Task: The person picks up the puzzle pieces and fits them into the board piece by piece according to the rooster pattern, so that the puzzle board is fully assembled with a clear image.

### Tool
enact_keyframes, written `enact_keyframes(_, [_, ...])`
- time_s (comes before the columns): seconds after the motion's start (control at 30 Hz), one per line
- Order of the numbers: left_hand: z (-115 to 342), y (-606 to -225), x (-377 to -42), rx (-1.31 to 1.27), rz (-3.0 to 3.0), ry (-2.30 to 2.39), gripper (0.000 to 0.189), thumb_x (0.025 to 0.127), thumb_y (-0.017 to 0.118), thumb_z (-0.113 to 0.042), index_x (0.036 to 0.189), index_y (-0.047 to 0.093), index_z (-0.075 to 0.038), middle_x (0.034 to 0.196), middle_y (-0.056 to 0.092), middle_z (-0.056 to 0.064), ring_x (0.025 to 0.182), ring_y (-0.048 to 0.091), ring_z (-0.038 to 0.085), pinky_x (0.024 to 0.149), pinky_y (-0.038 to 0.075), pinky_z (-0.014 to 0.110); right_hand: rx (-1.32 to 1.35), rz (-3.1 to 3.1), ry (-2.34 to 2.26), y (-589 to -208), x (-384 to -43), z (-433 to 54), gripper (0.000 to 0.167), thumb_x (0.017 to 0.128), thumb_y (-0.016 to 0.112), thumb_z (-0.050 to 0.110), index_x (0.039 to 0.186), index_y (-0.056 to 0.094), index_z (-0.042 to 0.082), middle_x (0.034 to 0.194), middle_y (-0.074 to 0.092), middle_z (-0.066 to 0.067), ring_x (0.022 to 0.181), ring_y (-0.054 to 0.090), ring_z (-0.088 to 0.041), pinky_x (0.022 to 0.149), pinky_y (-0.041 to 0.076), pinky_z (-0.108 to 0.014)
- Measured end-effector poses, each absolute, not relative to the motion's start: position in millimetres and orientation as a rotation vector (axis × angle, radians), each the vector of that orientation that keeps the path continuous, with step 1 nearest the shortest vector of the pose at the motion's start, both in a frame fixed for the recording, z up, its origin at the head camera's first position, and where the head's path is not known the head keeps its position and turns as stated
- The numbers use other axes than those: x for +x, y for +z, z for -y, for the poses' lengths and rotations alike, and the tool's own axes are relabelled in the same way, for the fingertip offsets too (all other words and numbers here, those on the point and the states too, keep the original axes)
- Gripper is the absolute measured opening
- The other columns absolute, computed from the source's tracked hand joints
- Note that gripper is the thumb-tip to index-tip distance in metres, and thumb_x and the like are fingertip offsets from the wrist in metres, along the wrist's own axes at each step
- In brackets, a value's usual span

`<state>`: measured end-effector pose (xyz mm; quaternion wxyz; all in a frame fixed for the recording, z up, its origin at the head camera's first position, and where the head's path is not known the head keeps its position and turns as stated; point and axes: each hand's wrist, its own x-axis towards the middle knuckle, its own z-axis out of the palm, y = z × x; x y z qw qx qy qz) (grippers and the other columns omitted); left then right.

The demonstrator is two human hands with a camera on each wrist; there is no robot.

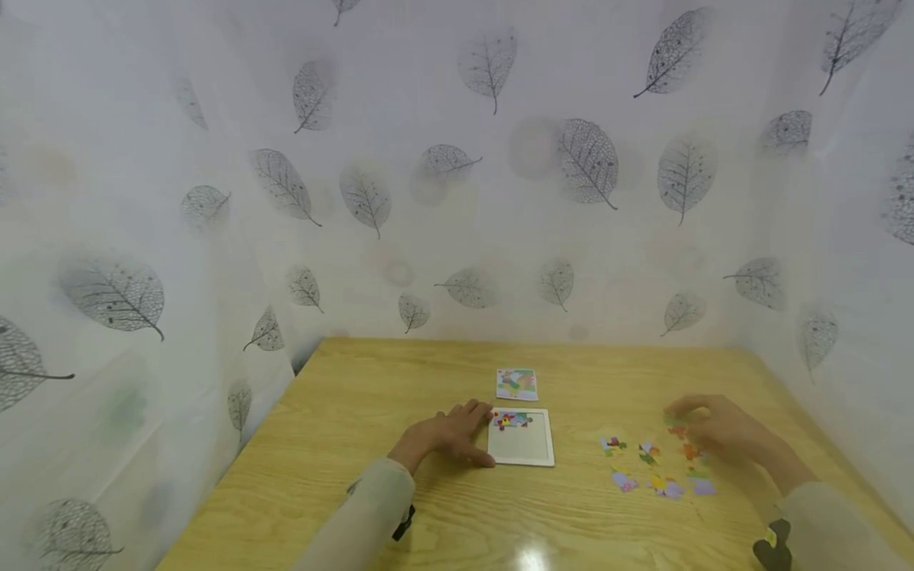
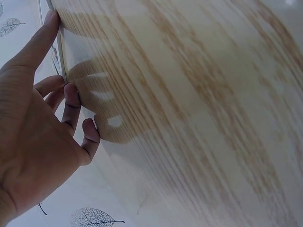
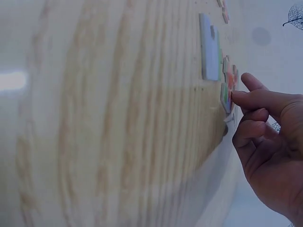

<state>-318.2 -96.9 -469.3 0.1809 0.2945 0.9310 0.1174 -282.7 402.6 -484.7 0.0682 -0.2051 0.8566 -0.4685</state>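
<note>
The puzzle tray, white-rimmed, lies on the table with a few joined puzzle pieces along its upper left. My left hand rests at its left side, fingertips by the upper corner and thumb by the lower one. In the left wrist view the thumb of this hand reaches the tray's edge. Over the loose pieces at right is my right hand, blurred. In the right wrist view, that hand has its thumb tip right at a green-edged puzzle piece.
Several loose puzzle pieces lie scattered between the tray and my right hand. A small picture card sits just beyond the tray. Leaf-printed curtains enclose the back and sides of the wooden table.
</note>
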Motion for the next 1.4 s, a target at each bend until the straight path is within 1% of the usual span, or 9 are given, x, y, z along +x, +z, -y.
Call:
enact_keyframes(0.33, [96,-467,-317,0.799,-2.625,0.342,0.095,0.09,0.075,-0.056,0.162,0.027,-0.017,0.165,0.031,0.009,0.152,0.031,0.034,0.119,0.028,0.066,-0.695,-2.572,-1.416,-485,-283,-402,0.034,0.089,0.06,-0.011,0.123,0.062,-0.014,0.125,0.057,-0.044,0.042,0.042,-0.004,0.035,0.043,-0.026])
enact_keyframes(0.47, [97,-469,-318,0.794,-2.621,0.345,0.095,0.09,0.075,-0.056,0.162,0.026,-0.017,0.167,0.028,0.01,0.154,0.028,0.035,0.119,0.027,0.067,-0.686,-2.604,-1.391,-482,-281,-397,0.031,0.091,0.061,-0.009,0.122,0.063,-0.014,0.122,0.06,-0.041,0.043,0.045,-0.006,0.036,0.044,-0.026])
enact_keyframes(0.7, [97,-469,-318,0.796,-2.62,0.349,0.095,0.09,0.075,-0.056,0.162,0.027,-0.017,0.166,0.029,0.01,0.154,0.029,0.034,0.119,0.028,0.066,-0.565,-2.57,-1.394,-472,-282,-373,0.034,0.102,0.066,0.01,0.127,0.063,-0.011,0.12,0.067,-0.032,0.048,0.057,-0.015,0.044,0.052,-0.031])
enact_keyframes(0.77, [96,-468,-317,0.799,-2.626,0.342,0.094,0.09,0.075,-0.056,0.161,0.028,-0.017,0.165,0.031,0.009,0.153,0.031,0.034,0.119,0.029,0.066,-0.53,-2.574,-1.386,-469,-283,-366,0.035,0.102,0.067,0.014,0.128,0.063,-0.009,0.122,0.067,-0.031,0.044,0.051,-0.012,0.041,0.05,-0.031])
enact_keyframes(0.9, [96,-467,-317,0.798,-2.627,0.337,0.093,0.091,0.075,-0.056,0.161,0.028,-0.017,0.163,0.032,0.009,0.151,0.032,0.033,0.119,0.029,0.065,-0.539,-2.62,-1.363,-467,-287,-352,0.035,0.1,0.071,0.02,0.125,0.068,-0.003,0.129,0.065,-0.032,0.052,0.054,-0.005,0.037,0.042,-0.026])
enact_keyframes(1.07, [97,-469,-319,0.81,-2.609,0.346,0.093,0.092,0.074,-0.054,0.162,0.026,-0.017,0.164,0.03,0.01,0.152,0.031,0.034,0.119,0.028,0.066,-0.645,-2.594,-1.402,-468,-292,-334,0.029,0.099,0.07,0.015,0.123,0.069,-0.002,0.12,0.068,-0.027,0.05,0.04,0.003,0.042,0.039,-0.018])
enact_keyframes(1.13, [97,-468,-320,0.816,-2.605,0.347,0.093,0.092,0.074,-0.054,0.162,0.026,-0.017,0.164,0.03,0.01,0.152,0.031,0.034,0.119,0.027,0.067,-0.703,-2.581,-1.397,-468,-295,-326,0.027,0.099,0.069,0.011,0.122,0.069,-0.003,0.12,0.068,-0.027,0.062,0.053,0.005,0.049,0.045,-0.018])
enact_keyframes(1.27, [96,-467,-319,0.81,-2.611,0.353,0.093,0.091,0.076,-0.054,0.161,0.028,-0.017,0.163,0.031,0.009,0.152,0.031,0.034,0.119,0.028,0.066,-0.794,-2.555,-1.383,-468,-298,-311,0.023,0.098,0.066,0.003,0.12,0.069,-0.005,0.127,0.064,-0.031,0.079,0.067,-0.007,0.059,0.05,-0.019])
enact_keyframes(1.4, [96,-466,-317,0.794,-2.617,0.36,0.092,0.09,0.076,-0.054,0.16,0.029,-0.017,0.163,0.032,0.008,0.152,0.032,0.033,0.12,0.028,0.066,-0.855,-2.544,-1.382,-469,-301,-295,0.021,0.097,0.066,0.0,0.118,0.069,-0.005,0.125,0.065,-0.03,0.079,0.07,-0.018,0.062,0.051,-0.018])
